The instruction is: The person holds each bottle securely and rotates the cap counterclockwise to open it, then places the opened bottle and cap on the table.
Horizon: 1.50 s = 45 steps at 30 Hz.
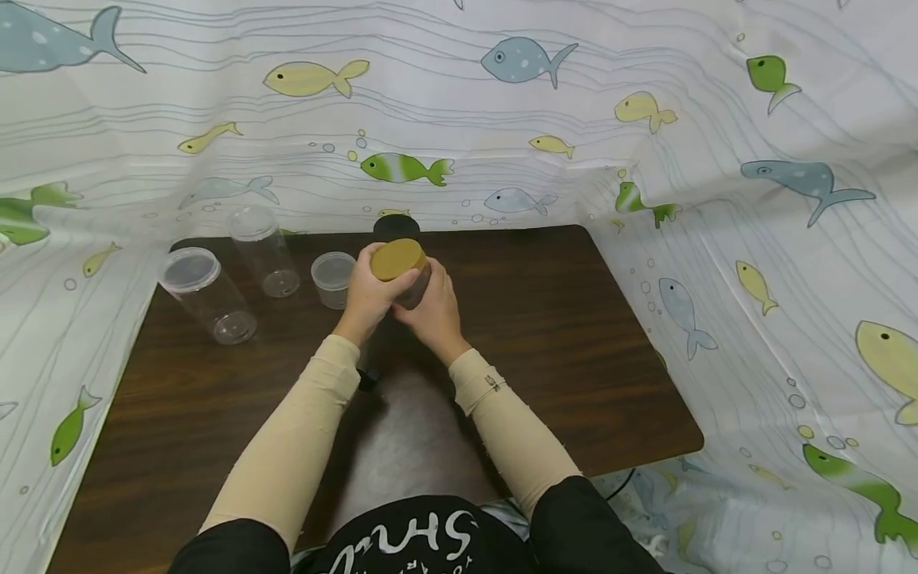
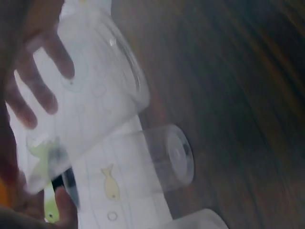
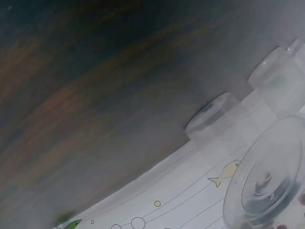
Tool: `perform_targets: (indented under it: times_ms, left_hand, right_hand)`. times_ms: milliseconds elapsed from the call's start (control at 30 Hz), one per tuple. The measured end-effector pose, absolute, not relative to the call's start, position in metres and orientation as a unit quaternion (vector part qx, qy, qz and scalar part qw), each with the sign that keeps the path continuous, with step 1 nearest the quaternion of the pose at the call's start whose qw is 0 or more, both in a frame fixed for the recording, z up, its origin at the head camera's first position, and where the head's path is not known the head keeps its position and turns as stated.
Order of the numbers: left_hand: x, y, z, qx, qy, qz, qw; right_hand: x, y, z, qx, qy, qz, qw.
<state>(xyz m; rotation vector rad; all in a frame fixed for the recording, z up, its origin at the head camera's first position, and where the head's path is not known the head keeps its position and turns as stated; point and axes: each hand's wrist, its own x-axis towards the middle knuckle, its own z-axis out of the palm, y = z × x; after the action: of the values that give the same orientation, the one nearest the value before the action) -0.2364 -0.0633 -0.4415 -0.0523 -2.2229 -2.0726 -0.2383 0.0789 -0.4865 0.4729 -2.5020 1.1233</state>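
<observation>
A: What lies nearest us, this side of the hands?
B: Two pale sleeves [image 1: 283,446] over a dark, wood-grained table [image 1: 574,359], which shines grey between the forearms.
A: And the hands?
B: We see the left hand [image 1: 367,291] and right hand [image 1: 436,312] both curled round one clear jar [image 1: 414,295], gold lid [image 1: 398,259] uppermost, held between them.
A: How many others can we count?
B: One short jar [image 1: 333,279] partly behind the left hand, two tall jars [image 1: 222,307] farther left, and one black round thing [image 1: 396,228] just beyond the hands, partly hidden.
A: And farthest off?
B: One creased white sheet [image 1: 445,112], printed with blue, yellow and green fish, beyond the hands and on both sides.
</observation>
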Motion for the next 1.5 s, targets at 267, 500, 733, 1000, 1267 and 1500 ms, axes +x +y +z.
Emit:
perform_targets:
  times_ms: [267, 500, 733, 1000, 1267, 1500]
  left_hand:
    - [-0.237, -0.069, -0.451, -0.005, -0.726, -0.684, 0.074]
    - [-0.238, -0.076, -0.456, -0.028, -0.709, -0.703, 0.052]
    - [-0.237, -0.076, -0.458, -0.028, -0.695, -0.716, 0.061]
    - [-0.238, -0.071, -0.456, -0.008, -0.694, -0.715, 0.083]
    - [-0.236, -0.079, -0.455, -0.031, -0.672, -0.739, 0.022]
    - [-0.238, -0.097, -0.459, -0.108, -0.634, -0.765, -0.031]
  right_hand:
    - [-0.245, 0.095, -0.49, 0.233, -0.857, 0.454, 0.073]
    - [-0.249, 0.122, -0.498, 0.239, -0.806, 0.535, -0.078]
    - [-0.247, 0.111, -0.502, 0.227, -0.831, 0.508, -0.027]
    - [-0.236, 0.091, -0.505, 0.185, -0.889, 0.403, 0.117]
    - [-0.242, 0.093, -0.506, 0.188, -0.885, 0.409, 0.119]
    - [-0.248, 0.105, -0.502, 0.219, -0.845, 0.487, 0.014]
